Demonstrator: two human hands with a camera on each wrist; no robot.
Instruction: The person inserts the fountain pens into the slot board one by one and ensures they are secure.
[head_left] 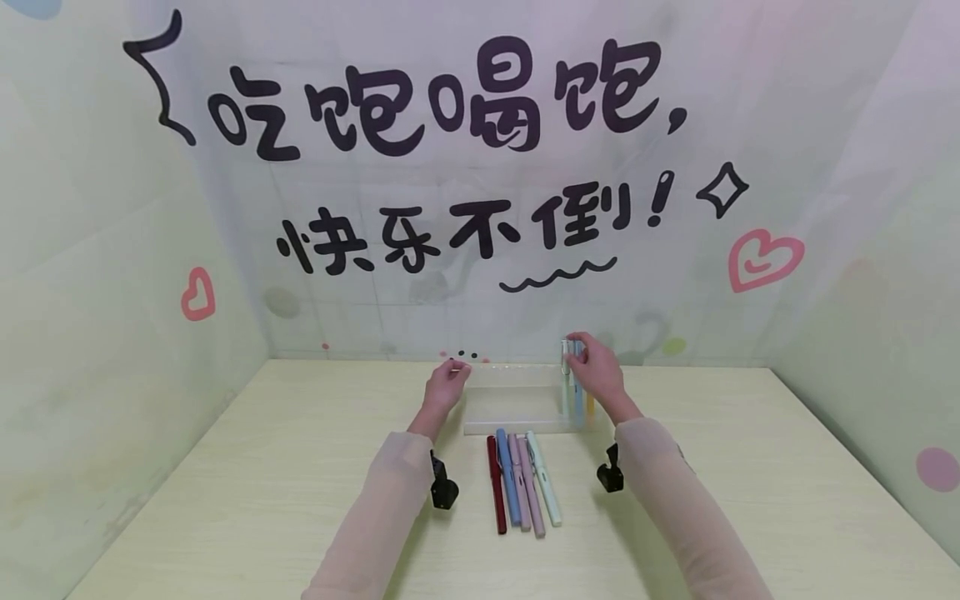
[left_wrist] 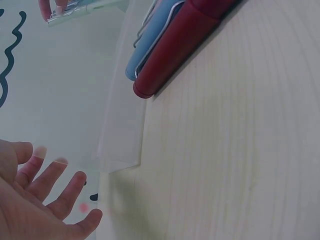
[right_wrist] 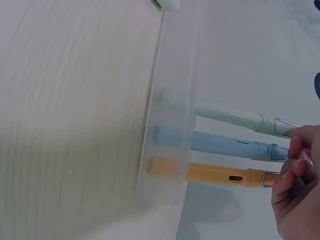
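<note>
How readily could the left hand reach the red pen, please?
Fairly readily, yes, it seems: nothing covers the red pen, though the left hand would have to leave the clear stand.

We've got both arms reaching forward, converging toward the middle. Left arm (head_left: 371,521) comes in from lower left, right arm (head_left: 690,508) from lower right. Sleeves (head_left: 408,454) end around the wrists; we're bare past that. Our left hand (head_left: 447,385) has thumb and index tips close together in a pinch, other fingers (left_wrist: 72,192) loosely bent and fanned apart. Our right hand (head_left: 597,368) sits slightly higher in the head view, fingers (right_wrist: 292,175) curled in, pinching at the tips. Hands are apart, not touching each other.
</note>
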